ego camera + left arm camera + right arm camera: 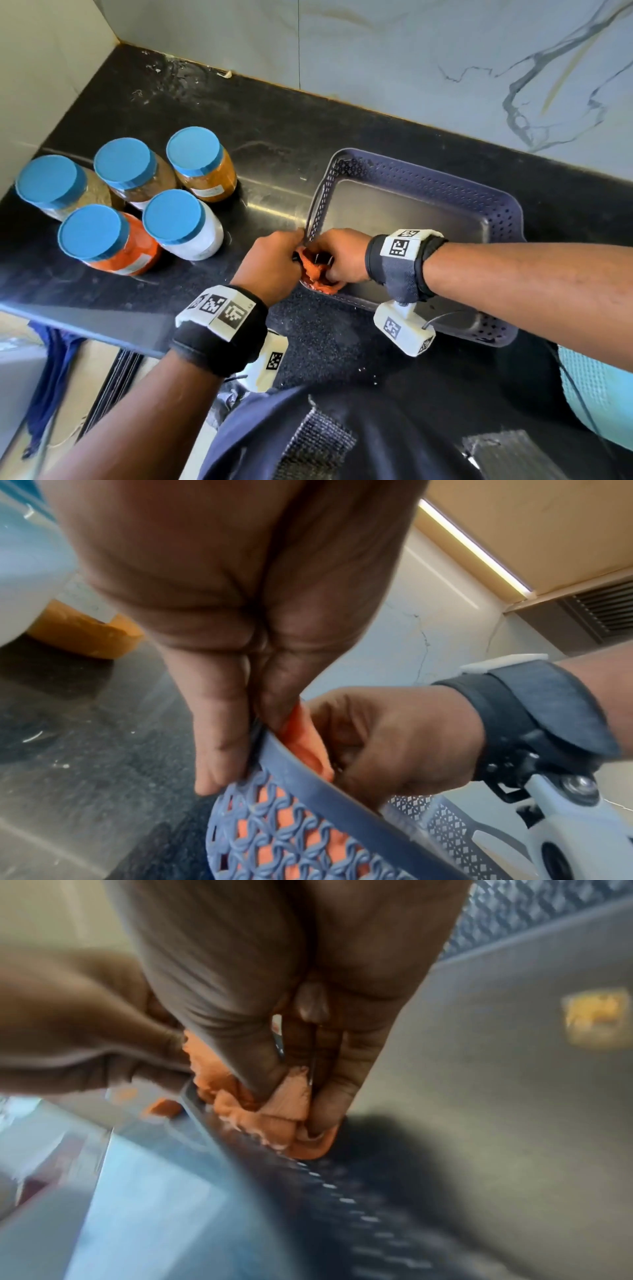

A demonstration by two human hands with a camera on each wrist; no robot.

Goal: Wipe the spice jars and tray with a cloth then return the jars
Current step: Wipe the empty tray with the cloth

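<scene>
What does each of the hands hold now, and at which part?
The left hand pinches the tray at the rim of its near-left corner. The right hand grips the bunched orange cloth, pressed inside that same corner.

A left hand pinches the rim of a blue lattice tray while the right hand presses an orange cloth inside.

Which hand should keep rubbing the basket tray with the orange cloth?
The right hand, probably. It already grips the orange cloth inside the tray, at its near corner. The left hand pinches the tray's rim there, steadying it, so it looks better left holding.
</scene>
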